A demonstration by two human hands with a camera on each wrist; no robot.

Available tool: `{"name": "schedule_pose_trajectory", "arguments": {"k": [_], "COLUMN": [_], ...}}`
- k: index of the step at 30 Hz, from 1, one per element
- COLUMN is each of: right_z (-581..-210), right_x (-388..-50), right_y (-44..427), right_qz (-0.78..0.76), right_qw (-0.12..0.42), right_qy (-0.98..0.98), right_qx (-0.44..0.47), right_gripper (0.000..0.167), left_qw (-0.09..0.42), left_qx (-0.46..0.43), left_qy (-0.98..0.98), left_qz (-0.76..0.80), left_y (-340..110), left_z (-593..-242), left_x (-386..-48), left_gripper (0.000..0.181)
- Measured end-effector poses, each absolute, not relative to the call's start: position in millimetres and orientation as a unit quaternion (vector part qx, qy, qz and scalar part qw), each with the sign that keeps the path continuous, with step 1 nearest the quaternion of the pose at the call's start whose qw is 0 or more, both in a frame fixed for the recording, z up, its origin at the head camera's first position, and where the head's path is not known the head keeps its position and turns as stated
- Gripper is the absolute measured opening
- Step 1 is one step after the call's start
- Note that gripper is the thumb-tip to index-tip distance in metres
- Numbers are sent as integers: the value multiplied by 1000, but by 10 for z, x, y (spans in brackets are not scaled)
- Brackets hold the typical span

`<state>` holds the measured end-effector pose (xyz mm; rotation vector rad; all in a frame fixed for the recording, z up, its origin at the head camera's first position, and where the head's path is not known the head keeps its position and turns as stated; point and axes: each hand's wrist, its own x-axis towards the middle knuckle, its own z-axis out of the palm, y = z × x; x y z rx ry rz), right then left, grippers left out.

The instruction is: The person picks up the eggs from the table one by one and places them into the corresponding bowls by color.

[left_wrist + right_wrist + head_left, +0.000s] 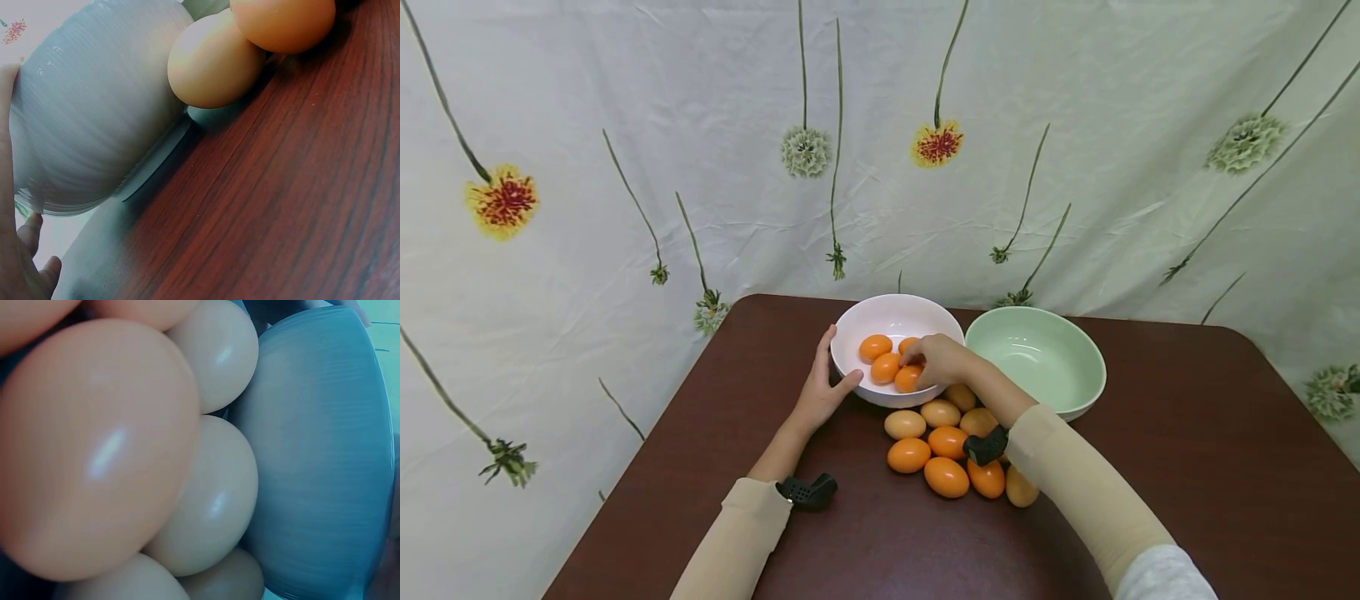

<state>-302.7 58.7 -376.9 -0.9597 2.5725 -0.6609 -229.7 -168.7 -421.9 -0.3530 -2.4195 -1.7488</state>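
Observation:
A pale pinkish-white bowl [898, 306] stands near the table's back edge with several orange eggs [876, 347] in it. My left hand [817, 398] touches the bowl's left side, thumb and fingers spread apart along the outside and rim. The left wrist view shows fingertips against the ribbed outer wall. Over the bowl's right rim reaches my right hand [946, 360], its bent fingers and thumb around an orange egg [907, 380] inside. Part of that egg is covered by the hand. The right wrist view shows the bowl's wall [319, 444] but not the held egg.
A light green bowl [1037, 354] stands right of the pale one, its inside partly behind my right arm. In front of the bowls lie tan eggs [905, 425] and orange eggs [946, 477] in a cluster, some under my right forearm. A flowered cloth [737, 125] hangs behind the table.

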Motion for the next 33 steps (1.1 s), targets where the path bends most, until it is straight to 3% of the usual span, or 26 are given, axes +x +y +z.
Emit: {"name": "schedule_pose_trajectory", "arguments": {"k": [18,25,33], "right_z": [-3835,-3848,-3825], "right_x": [-3020,-3027,-3001], "right_y": [634,663,700], "right_qz": [-332,-380,-446], "right_qw": [106,89,71], "right_qy": [877,859,823], "right_qx": [-330,-331,-345], "right_gripper": [36,37,37], "left_qw": [69,87,101], "left_qx": [-114,-118,-120], "left_qy": [-805,-804,-801], "left_qz": [-578,-576,-577], "left_y": [-1703,-1776,-1775], "left_z": [-4255,-4581,-4619], "left_x": [-2334,-2543,-2544], "left_gripper": [82,86,86]}}
